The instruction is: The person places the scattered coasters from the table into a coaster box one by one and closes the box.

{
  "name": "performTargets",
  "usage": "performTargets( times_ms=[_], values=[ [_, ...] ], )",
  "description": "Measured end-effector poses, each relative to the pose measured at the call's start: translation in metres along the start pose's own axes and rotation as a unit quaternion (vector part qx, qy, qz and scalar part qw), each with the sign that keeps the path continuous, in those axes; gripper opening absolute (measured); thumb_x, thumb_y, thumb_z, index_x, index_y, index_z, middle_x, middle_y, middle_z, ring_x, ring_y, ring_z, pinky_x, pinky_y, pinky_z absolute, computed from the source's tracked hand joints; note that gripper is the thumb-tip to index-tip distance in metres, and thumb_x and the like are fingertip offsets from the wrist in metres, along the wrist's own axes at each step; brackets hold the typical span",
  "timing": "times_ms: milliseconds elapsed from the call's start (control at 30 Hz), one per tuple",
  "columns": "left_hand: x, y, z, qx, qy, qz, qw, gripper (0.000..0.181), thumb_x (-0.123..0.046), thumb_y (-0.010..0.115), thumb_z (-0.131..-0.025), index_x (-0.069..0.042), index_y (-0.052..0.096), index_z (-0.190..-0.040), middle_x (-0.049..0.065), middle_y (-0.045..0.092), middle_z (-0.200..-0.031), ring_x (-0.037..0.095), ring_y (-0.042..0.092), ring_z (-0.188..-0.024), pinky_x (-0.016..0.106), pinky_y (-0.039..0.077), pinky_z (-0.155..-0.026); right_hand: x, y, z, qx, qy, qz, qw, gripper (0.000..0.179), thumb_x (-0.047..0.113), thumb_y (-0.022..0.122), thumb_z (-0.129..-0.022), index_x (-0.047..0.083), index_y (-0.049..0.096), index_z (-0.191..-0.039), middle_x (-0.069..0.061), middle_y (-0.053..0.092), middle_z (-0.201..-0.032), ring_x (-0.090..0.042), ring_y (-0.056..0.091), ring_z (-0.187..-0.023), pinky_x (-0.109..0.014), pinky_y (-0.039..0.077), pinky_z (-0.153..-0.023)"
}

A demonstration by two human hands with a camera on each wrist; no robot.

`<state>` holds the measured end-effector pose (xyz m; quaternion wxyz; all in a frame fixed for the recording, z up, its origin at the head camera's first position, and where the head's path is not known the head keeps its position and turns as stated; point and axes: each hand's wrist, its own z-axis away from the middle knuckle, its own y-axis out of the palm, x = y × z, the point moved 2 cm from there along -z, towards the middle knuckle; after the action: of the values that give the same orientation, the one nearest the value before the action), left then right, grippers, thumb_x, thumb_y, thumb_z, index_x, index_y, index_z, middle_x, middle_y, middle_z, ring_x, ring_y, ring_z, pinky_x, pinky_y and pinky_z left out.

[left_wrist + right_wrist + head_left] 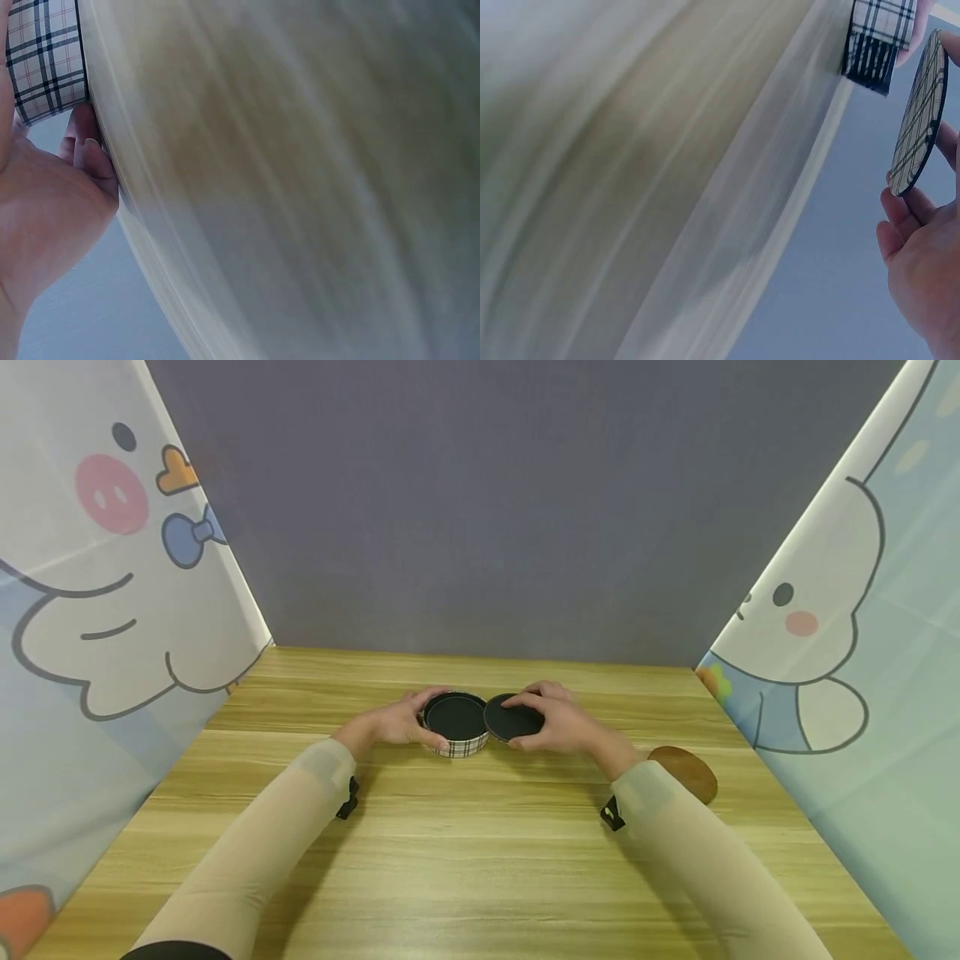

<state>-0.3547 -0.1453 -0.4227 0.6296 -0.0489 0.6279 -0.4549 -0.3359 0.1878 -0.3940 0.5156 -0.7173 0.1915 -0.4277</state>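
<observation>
A round holder [467,747] with tartan sides and a black inside stands on the wooden table. My left hand [408,718] grips its left side, thumb at the front and fingers behind. In the left wrist view, part of the tartan wall [46,64] shows beside the curled fingers. Just right of the holder, my right hand [558,722] pinches a thin round coaster [512,722], its black face up. The right wrist view shows the coaster's tartan underside [921,112], raised off the table and tilted, with a narrow gap to the holder.
On the table [450,868], a brown oval object [690,774] lies to the right, partly covered by my right sleeve. A grey panel [480,510] rises behind the table. Printed cartoon cloths [75,635] hang along both sides.
</observation>
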Motion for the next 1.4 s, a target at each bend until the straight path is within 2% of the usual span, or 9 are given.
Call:
performTargets(
  times_ms=[267, 467, 667, 767, 967, 1200, 1400],
  values=[
    [0.001, 0.0, 0.0, -0.002, 0.0, -0.004, 1.0, 0.116, -0.049, 0.095, -0.086, -0.039, 0.021, -0.175, 0.029, 0.014, -0.176, 0.052, 0.015, -0.165, 0.077, 0.019, -0.128, 0.02, 0.013, -0.026, 0.004, -0.023, 0.001, 0.9997, 0.067, 0.052, 0.084, -0.089, 0.034, 0.066, -0.151, -0.014, 0.051, -0.155, -0.038, 0.044, -0.147, -0.065, 0.029, -0.124],
    [0.002, 0.0, -0.001, 0.001, 0.0, -0.015, 0.9999, 0.118, -0.053, 0.093, -0.086, -0.039, 0.018, -0.176, 0.029, 0.01, -0.179, 0.052, 0.01, -0.167, 0.077, 0.019, -0.128, 0.032, 0.025, -0.043, 0.02, -0.031, 0.01, 0.9993, 0.069, 0.056, 0.082, -0.091, 0.033, 0.065, -0.153, -0.013, 0.051, -0.157, -0.036, 0.044, -0.148, -0.063, 0.029, -0.125],
    [0.003, 0.0, -0.002, 0.009, 0.006, -0.017, 0.9998, 0.12, -0.058, 0.092, -0.086, -0.037, 0.016, -0.177, 0.028, 0.013, -0.176, 0.052, 0.024, -0.161, 0.075, 0.026, -0.126, 0.04, 0.033, -0.056, 0.029, -0.024, 0.008, 0.9993, 0.069, 0.06, 0.08, -0.093, 0.034, 0.064, -0.154, -0.011, 0.05, -0.158, -0.035, 0.042, -0.15, -0.063, 0.028, -0.126],
    [0.003, -0.001, -0.002, 0.012, 0.01, -0.017, 0.9997, 0.122, -0.061, 0.091, -0.085, -0.035, 0.015, -0.177, 0.028, 0.013, -0.175, 0.052, 0.025, -0.159, 0.075, 0.028, -0.124, 0.044, 0.035, -0.061, 0.036, -0.022, -0.001, 0.9991, 0.069, 0.061, 0.079, -0.094, 0.034, 0.063, -0.156, -0.011, 0.049, -0.16, -0.036, 0.04, -0.152, -0.063, 0.027, -0.127],
    [0.001, -0.001, 0.0, 0.017, 0.014, -0.006, 0.9997, 0.122, -0.059, 0.092, -0.085, -0.035, 0.015, -0.177, 0.028, 0.012, -0.175, 0.052, 0.02, -0.161, 0.075, 0.027, -0.125, 0.05, 0.04, -0.067, 0.049, -0.033, -0.012, 0.9982, 0.069, 0.06, 0.078, -0.097, 0.033, 0.06, -0.159, -0.011, 0.045, -0.164, -0.035, 0.036, -0.155, -0.063, 0.025, -0.128],
    [0.001, -0.002, -0.001, 0.018, 0.012, -0.004, 0.9998, 0.124, -0.06, 0.092, -0.085, -0.034, 0.015, -0.177, 0.028, 0.011, -0.175, 0.052, 0.02, -0.16, 0.075, 0.026, -0.125, 0.047, 0.041, -0.065, 0.057, -0.036, -0.024, 0.9974, 0.069, 0.057, 0.077, -0.1, 0.033, 0.057, -0.162, -0.009, 0.041, -0.17, -0.034, 0.031, -0.159, -0.064, 0.02, -0.131],
    [0.001, -0.001, 0.0, 0.019, 0.012, -0.004, 0.9997, 0.123, -0.058, 0.092, -0.086, -0.033, 0.013, -0.178, 0.028, 0.01, -0.177, 0.053, 0.016, -0.162, 0.077, 0.024, -0.125, 0.045, 0.044, -0.064, 0.067, -0.043, -0.003, 0.9968, 0.061, 0.055, 0.067, -0.107, 0.035, 0.054, -0.163, -0.008, 0.036, -0.176, -0.035, 0.03, -0.159, -0.066, 0.018, -0.131]
  ],
)
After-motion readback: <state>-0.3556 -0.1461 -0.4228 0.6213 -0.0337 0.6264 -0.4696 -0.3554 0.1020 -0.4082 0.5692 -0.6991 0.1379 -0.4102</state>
